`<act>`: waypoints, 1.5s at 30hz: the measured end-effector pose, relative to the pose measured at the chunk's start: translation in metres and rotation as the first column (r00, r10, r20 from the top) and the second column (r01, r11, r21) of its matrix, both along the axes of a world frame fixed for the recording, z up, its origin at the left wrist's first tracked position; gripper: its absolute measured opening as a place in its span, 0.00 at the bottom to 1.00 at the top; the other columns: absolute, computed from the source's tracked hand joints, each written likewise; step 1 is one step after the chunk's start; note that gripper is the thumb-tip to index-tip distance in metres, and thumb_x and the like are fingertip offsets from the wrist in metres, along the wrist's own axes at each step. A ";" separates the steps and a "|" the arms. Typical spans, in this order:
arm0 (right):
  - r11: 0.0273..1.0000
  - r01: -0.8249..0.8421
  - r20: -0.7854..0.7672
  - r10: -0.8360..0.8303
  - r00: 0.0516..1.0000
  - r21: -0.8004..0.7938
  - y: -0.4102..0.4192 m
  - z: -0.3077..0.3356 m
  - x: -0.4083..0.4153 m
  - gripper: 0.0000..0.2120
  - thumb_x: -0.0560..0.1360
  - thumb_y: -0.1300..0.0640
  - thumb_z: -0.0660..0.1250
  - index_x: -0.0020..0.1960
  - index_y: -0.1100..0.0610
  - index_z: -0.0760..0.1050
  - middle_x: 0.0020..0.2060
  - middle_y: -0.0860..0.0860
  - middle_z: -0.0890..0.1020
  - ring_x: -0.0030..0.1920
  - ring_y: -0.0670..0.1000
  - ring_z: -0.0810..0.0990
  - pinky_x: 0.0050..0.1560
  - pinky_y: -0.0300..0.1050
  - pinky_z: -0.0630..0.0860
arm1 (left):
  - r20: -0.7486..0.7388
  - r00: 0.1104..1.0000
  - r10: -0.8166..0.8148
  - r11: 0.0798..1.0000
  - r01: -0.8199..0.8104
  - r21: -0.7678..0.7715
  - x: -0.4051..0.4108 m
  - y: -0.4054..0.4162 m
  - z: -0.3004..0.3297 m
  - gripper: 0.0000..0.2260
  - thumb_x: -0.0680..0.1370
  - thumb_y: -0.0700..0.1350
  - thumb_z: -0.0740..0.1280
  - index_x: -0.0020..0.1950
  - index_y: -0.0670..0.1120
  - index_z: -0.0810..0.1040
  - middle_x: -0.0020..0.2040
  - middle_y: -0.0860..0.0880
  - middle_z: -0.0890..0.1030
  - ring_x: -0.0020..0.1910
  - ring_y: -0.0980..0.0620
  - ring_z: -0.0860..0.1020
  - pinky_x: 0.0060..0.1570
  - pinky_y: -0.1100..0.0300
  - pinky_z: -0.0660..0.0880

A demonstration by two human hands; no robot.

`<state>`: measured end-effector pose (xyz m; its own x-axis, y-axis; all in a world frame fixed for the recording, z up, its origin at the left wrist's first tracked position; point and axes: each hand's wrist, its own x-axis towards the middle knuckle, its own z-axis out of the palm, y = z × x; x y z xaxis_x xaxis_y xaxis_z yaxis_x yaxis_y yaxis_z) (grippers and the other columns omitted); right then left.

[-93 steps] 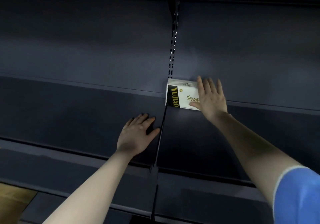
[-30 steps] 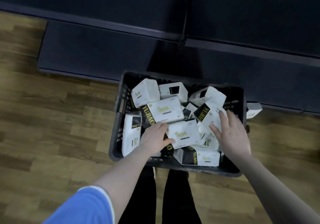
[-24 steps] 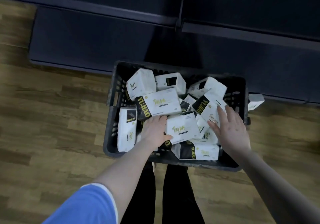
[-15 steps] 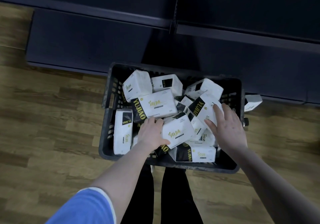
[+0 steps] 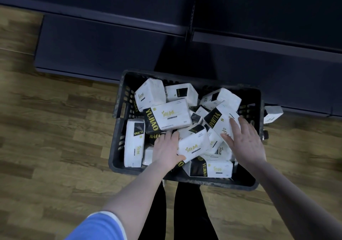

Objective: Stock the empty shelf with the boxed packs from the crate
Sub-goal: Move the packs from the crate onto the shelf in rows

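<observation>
A black plastic crate (image 5: 212, 182) stands on the floor at my feet, filled with several white boxed packs with black-and-yellow YUJIAO ends. My left hand (image 5: 166, 151) grips one white pack (image 5: 194, 144) near the crate's middle, fingers over its left edge and thumb under its near corner; the pack sits tilted. My right hand (image 5: 245, 142) lies with straight fingers on another pack (image 5: 219, 122) at the right side of the crate. The dark shelf unit (image 5: 111, 19) runs along the top of the view; its lower boards show no packs.
One loose pack (image 5: 273, 113) lies on the floor just outside the crate's right wall, against the shelf base (image 5: 92, 54). Wood-pattern floor (image 5: 55, 128) spreads to the left and right. My dark-trousered legs (image 5: 185, 212) stand just behind the crate.
The view dropped from the shelf, where one pack was set, to the crate. Over the last second my left hand closed on the middle pack and tilted it; my right hand shifted slightly on its pack.
</observation>
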<state>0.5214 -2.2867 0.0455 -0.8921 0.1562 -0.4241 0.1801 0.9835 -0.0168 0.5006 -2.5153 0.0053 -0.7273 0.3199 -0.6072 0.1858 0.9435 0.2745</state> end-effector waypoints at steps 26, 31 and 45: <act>0.999 -0.037 0.017 0.037 0.999 -0.023 -0.037 0.084 -0.017 0.40 0.79 0.39 0.35 0.61 0.66 0.74 0.55 0.62 0.79 0.55 0.60 0.79 0.55 0.53 0.77 | -0.333 0.923 -0.191 0.966 0.237 0.103 -0.051 -0.018 0.103 0.19 0.72 0.45 0.69 0.61 0.48 0.68 0.56 0.51 0.76 0.56 0.48 0.73 0.55 0.59 0.63; 0.993 -0.118 -0.058 0.118 0.991 0.008 -0.046 0.141 -0.029 0.42 0.79 0.39 0.34 0.55 0.66 0.78 0.48 0.60 0.82 0.48 0.58 0.82 0.47 0.51 0.80 | -0.418 0.872 -0.255 0.945 0.316 0.081 -0.088 -0.023 0.166 0.22 0.72 0.46 0.68 0.64 0.48 0.66 0.58 0.52 0.74 0.59 0.49 0.72 0.59 0.58 0.63; 0.984 -0.126 -0.352 0.163 0.922 0.126 -0.040 0.310 -0.071 0.40 0.69 0.32 0.51 0.62 0.64 0.74 0.57 0.58 0.80 0.56 0.56 0.80 0.55 0.51 0.77 | -0.593 0.718 -0.365 0.890 0.455 0.004 -0.157 -0.009 0.363 0.19 0.68 0.48 0.69 0.57 0.49 0.68 0.45 0.54 0.72 0.43 0.51 0.69 0.44 0.58 0.66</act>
